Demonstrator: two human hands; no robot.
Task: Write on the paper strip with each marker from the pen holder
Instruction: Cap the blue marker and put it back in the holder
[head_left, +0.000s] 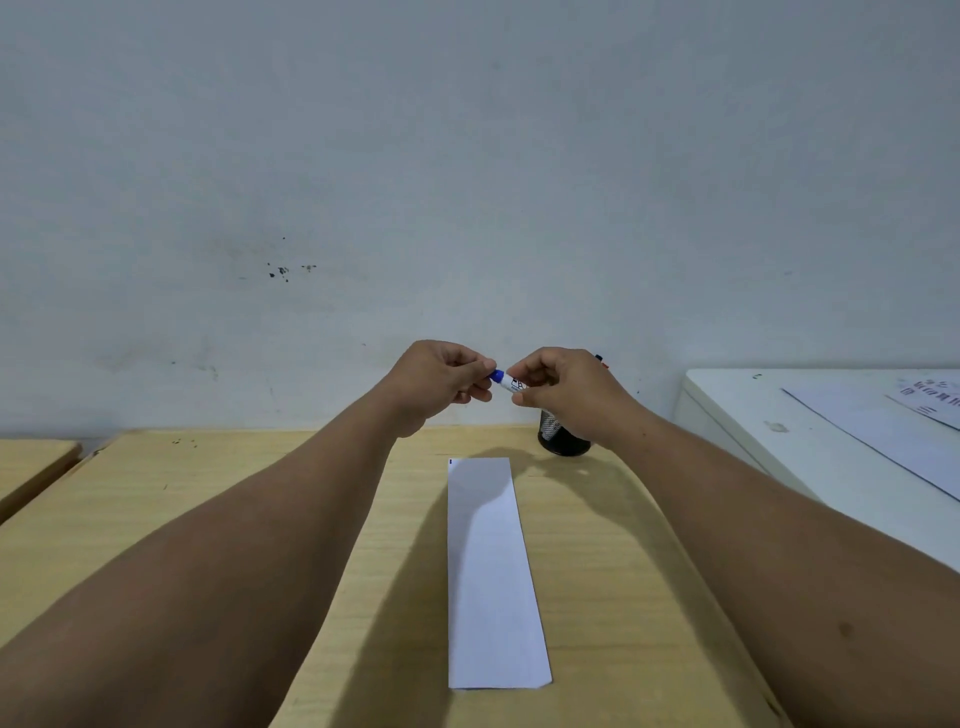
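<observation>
Both hands are raised above the far part of the wooden desk, holding one white marker with a blue cap between them. My left hand pinches the blue cap end. My right hand grips the white barrel. The white paper strip lies lengthwise on the desk below, with a tiny dark mark at its far left corner. The black mesh pen holder stands behind my right wrist, mostly hidden; marker tips poke up above my hand.
A white cabinet top with printed sheets stands to the right of the desk. A second wooden surface lies at the far left. A grey wall rises just behind the desk.
</observation>
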